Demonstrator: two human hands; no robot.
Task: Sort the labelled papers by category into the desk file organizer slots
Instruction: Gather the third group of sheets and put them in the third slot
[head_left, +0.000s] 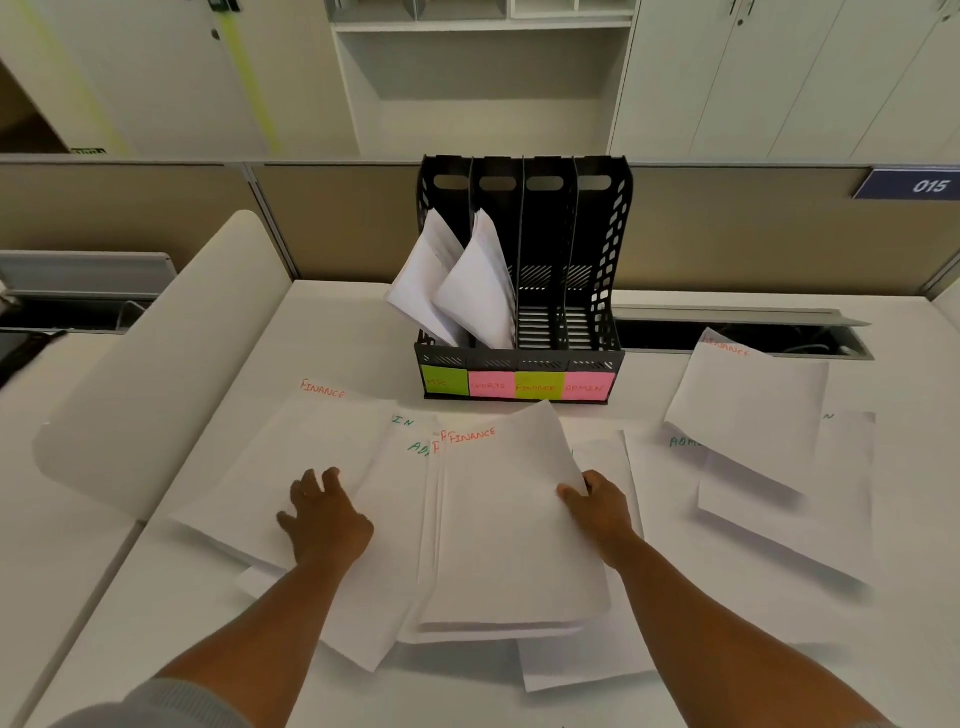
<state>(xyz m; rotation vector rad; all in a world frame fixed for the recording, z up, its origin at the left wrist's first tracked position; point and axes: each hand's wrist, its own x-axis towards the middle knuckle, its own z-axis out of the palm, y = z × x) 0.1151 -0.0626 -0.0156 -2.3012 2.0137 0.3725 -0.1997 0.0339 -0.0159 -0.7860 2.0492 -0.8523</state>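
Fingers (571, 493) of the right hand (602, 512) are pinching the right edge of a FINANCE stack (509, 525), lifting its far side, while the left hand (324, 519) is lying spread and flat on another FINANCE sheet (311, 457), gripping nothing. Beyond them on the worktop (171, 597), the black organizer (524, 280) is holding papers in its two left slots.

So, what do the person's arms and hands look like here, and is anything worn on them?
Both forearms are bare. The left hand and the right hand wear no gloves, and no watch or ring shows. A grey ribbed sleeve shows at the left upper arm, at the bottom edge. No sleeve shows on the right arm.
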